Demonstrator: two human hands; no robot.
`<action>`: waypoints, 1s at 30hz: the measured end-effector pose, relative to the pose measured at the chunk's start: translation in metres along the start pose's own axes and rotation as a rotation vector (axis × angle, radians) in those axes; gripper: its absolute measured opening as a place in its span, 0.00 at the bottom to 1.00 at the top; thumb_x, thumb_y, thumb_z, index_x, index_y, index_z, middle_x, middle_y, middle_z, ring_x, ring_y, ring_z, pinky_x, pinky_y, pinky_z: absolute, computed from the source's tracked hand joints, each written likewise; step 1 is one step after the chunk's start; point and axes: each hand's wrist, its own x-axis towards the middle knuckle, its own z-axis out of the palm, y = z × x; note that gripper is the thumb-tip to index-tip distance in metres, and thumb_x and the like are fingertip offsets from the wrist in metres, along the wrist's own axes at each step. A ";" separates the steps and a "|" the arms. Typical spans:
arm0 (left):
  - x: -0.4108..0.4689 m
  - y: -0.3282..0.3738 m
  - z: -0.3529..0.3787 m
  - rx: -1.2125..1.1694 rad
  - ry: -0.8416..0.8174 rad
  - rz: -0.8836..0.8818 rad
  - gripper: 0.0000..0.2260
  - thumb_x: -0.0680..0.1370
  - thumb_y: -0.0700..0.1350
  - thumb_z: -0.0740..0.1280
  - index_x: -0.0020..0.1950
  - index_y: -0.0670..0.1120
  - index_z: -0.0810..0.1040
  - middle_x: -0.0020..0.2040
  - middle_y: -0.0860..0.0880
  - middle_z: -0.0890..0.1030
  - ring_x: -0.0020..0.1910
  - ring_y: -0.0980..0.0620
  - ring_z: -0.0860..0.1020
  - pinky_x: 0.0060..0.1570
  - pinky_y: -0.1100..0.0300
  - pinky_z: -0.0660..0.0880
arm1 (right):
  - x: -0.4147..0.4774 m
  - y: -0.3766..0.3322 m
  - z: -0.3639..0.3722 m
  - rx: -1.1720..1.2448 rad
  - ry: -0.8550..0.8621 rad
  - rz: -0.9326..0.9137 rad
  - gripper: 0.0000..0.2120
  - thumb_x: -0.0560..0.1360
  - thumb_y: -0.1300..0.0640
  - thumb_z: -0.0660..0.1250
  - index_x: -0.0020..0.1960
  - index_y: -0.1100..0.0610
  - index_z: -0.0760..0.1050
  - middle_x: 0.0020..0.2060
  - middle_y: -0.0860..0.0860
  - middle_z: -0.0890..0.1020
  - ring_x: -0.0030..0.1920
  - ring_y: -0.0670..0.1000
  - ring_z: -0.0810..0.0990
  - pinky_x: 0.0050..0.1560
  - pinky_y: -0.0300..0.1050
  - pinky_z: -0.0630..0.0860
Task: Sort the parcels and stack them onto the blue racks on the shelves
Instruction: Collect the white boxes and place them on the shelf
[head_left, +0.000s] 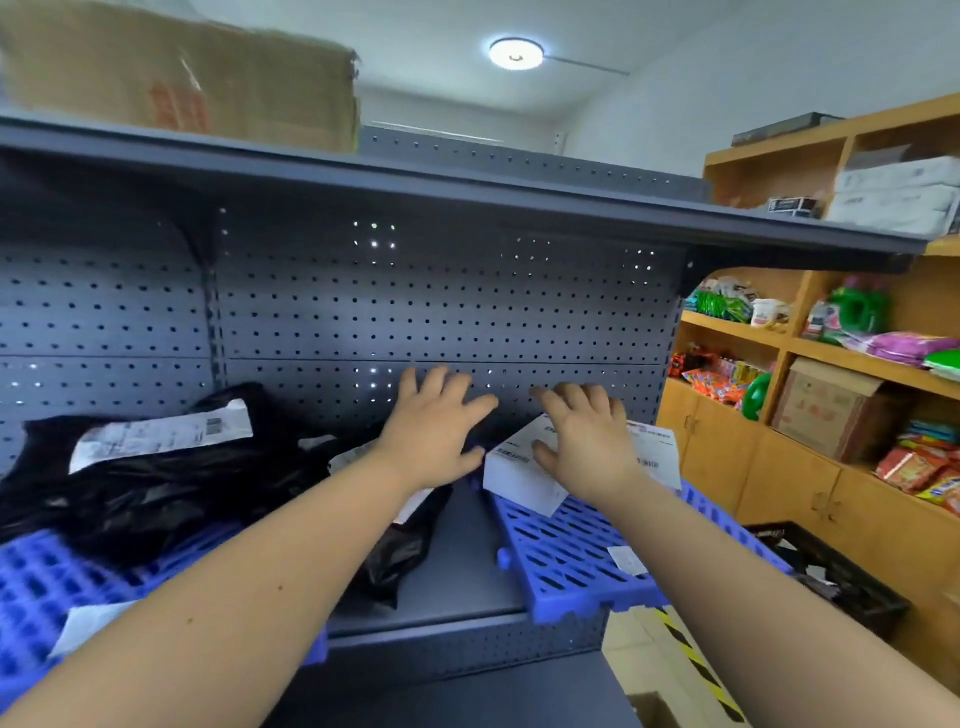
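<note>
Blue slotted plastic racks: two are lying on the grey perforated metal shelf (457, 561), the left rack (36, 587) and the right rack (571, 561), with a bare strip between them. The right one seems to be jutting past the shelf's near lip, so weight set on its near end may be tipping it.
Black plastic-bag parcels (156, 483): these are heaping on the left rack, and one bag is spilling off its right edge into the gap. The film looks slippery, so a nudge from the forearm crossing above risks sliding the heap.
White cardboard box parcel (519, 475): it is sitting tilted at the far end of the right rack, hard by its left edge. A leftward push could be sending it into the gap.
Right hand (587, 441): it is lying on the box top, fingers spread and straight, pressing, not clasping.
Left hand (434, 431): it is hovering open just left of the box, holding nothing. I cannot tell whether the thumb is touching the box.
White paper slip (627, 560): it is lying loose on the right rack's near part and is easily swept off.
</note>
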 end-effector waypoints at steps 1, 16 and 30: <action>-0.001 -0.005 -0.005 0.030 0.017 -0.006 0.28 0.75 0.61 0.61 0.73 0.56 0.62 0.70 0.45 0.65 0.70 0.41 0.58 0.69 0.38 0.51 | 0.001 -0.009 0.001 0.026 0.001 -0.009 0.28 0.70 0.48 0.69 0.69 0.53 0.69 0.61 0.54 0.74 0.61 0.61 0.68 0.61 0.58 0.66; -0.116 -0.131 -0.076 0.253 -0.013 -0.269 0.27 0.75 0.61 0.59 0.73 0.55 0.61 0.69 0.44 0.66 0.68 0.40 0.61 0.65 0.40 0.56 | 0.056 -0.172 -0.018 0.265 -0.019 -0.241 0.32 0.71 0.42 0.67 0.72 0.51 0.64 0.66 0.50 0.68 0.65 0.55 0.62 0.63 0.53 0.66; -0.327 -0.295 -0.158 0.482 -0.067 -0.734 0.29 0.73 0.65 0.59 0.70 0.53 0.63 0.65 0.43 0.68 0.63 0.39 0.64 0.59 0.41 0.62 | 0.068 -0.434 -0.070 0.581 -0.108 -0.444 0.30 0.74 0.50 0.68 0.73 0.50 0.62 0.69 0.52 0.67 0.70 0.55 0.59 0.66 0.53 0.66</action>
